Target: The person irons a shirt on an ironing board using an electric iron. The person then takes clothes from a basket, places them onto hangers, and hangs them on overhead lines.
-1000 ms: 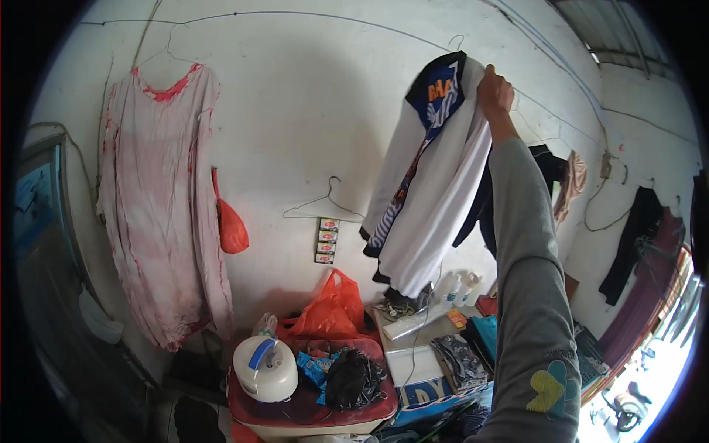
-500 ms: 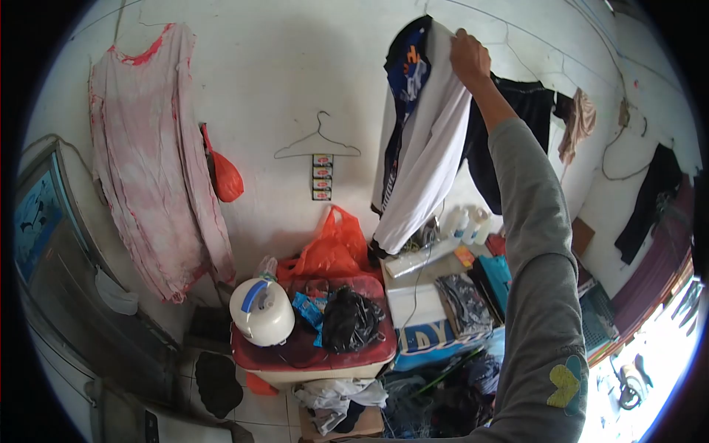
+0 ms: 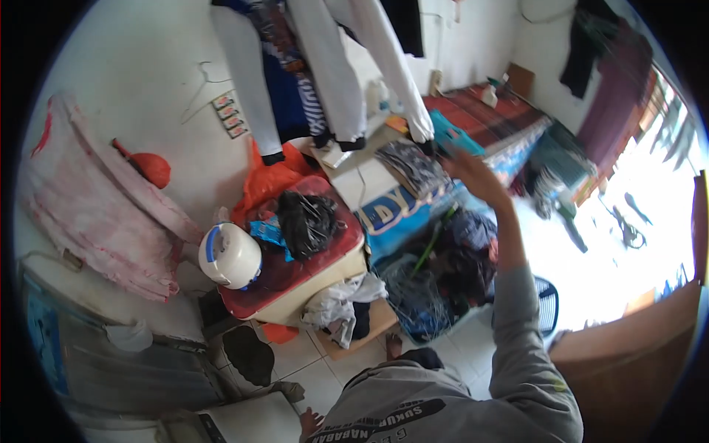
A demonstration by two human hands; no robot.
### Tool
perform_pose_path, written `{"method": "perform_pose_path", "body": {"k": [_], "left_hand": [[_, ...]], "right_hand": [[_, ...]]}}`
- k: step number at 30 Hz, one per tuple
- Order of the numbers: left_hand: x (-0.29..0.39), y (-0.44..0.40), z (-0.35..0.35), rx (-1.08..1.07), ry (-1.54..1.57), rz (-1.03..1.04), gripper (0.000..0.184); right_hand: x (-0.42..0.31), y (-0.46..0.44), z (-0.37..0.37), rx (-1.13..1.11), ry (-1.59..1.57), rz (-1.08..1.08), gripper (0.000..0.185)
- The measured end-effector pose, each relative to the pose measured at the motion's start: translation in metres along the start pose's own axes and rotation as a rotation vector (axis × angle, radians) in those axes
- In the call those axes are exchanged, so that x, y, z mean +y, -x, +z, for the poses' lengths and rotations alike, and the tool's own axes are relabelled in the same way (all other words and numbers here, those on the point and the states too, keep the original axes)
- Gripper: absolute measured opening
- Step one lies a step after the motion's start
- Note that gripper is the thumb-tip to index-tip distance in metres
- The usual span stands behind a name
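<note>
My right hand [image 3: 470, 174] is in mid-air below a hanging white jacket [image 3: 329, 74], near its dark right cuff, blurred by motion, with its fingers apart and nothing seen in it. The jacket has blue patterned panels, and its top is cut off by the upper edge of the view. Low in the view, my left hand [image 3: 312, 422] is held beside my grey shirt, open, with its fingers spread and nothing in them.
A white rice cooker [image 3: 230, 255] and a black plastic bag [image 3: 306, 225] sit on a red-topped box [image 3: 277, 284]. Folded patterned cloth [image 3: 413, 167] lies to the right. A basket [image 3: 425, 306] holds hangers below. A pink-stained dress [image 3: 96, 199] hangs left.
The view has tilted down and rightward. My right hand has let go of the jacket's shoulder and come down, while the jacket hangs above. My left hand has come into view.
</note>
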State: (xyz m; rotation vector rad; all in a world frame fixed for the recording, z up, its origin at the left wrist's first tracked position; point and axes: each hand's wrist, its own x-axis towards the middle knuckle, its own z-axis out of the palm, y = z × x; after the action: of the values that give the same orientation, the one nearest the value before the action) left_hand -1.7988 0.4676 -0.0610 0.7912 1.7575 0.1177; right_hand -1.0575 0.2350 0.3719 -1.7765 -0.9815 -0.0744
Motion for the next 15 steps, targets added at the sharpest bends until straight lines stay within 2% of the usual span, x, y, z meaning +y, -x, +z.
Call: {"method": "perform_pose_path", "body": {"k": [1,2,4,5,6,7,8,9,10,11,12,14,15], "left_hand": [[-0.006,-0.013,-0.007,-0.077,-0.088,-0.031,0.05],[-0.02,-0.028,-0.012,-0.155,-0.176,-0.072,0.058],[-0.051,-0.047,-0.026,-0.242,-0.314,-0.141,0.066],[-0.062,-0.059,-0.036,-0.342,-0.378,0.038,0.065],[-0.069,-0.061,-0.05,-0.434,-0.429,0.138,0.063],[-0.075,-0.061,-0.063,-0.519,-0.47,0.243,0.062],[-0.073,-0.056,-0.062,-0.567,-0.518,0.245,0.061],[-0.071,-0.049,-0.06,-0.616,-0.565,0.249,0.06],[-0.065,-0.036,-0.053,-0.535,-0.455,0.144,0.057],[-0.062,-0.021,-0.048,-0.444,-0.341,0.049,0.055],[-0.058,-0.009,-0.046,-0.459,-0.388,0.041,0.055],[-0.049,0.002,-0.028,-0.591,-0.618,0.217,0.053],[-0.045,0.004,-0.015,-0.637,-0.698,0.283,0.052]], "right_hand": [[0.056,0.084,-0.009,0.061,-0.01,0.33,0.046],[0.071,0.165,-0.011,0.133,-0.325,0.489,0.036],[0.265,0.41,-0.025,-0.322,1.092,0.495,0.041],[0.225,0.483,-0.022,-0.148,0.424,1.126,0.045],[0.183,0.557,-0.019,0.346,-0.05,1.658,0.049],[0.169,0.641,-0.023,0.386,-0.178,1.756,0.052],[0.153,0.717,-0.029,0.439,-0.316,1.843,0.056],[0.111,0.766,-0.035,0.507,-0.375,1.813,0.059],[0.067,0.807,-0.038,0.576,-0.433,1.773,0.062],[0.057,0.859,-0.039,0.749,-0.494,1.826,0.063],[0.046,0.894,-0.038,0.799,-0.493,1.85,0.063],[0.039,0.933,-0.04,1.255,-0.384,2.005,0.06],[0.031,0.933,-0.044,1.266,-0.352,2.009,0.059]]}}
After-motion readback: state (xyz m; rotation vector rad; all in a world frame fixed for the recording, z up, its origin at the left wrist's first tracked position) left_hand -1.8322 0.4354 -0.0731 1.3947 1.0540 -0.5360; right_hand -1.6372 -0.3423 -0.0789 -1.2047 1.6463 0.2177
